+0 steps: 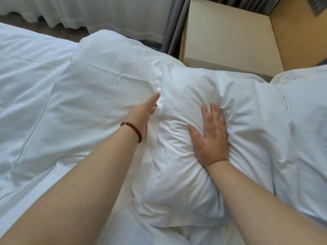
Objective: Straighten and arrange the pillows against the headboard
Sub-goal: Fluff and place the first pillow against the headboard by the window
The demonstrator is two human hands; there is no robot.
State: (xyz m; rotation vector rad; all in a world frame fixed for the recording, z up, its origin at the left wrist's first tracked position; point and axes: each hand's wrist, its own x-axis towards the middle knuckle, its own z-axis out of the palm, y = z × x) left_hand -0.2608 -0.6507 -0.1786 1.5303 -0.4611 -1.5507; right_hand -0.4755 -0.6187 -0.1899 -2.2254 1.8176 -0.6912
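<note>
A white pillow lies in the middle of the bed, creased where it is pressed. My right hand rests flat on its top, fingers spread, and dents the filling. My left hand, with a red bead bracelet at the wrist, lies edge-on along the pillow's left side, fingers straight, in the seam between this pillow and a flatter white pillow to the left. A third white pillow lies at the right edge. The wooden headboard shows at the top right.
A cream bedside table stands past the pillows, beside grey drapes and white sheer curtains. The white duvet covers the bed to the left.
</note>
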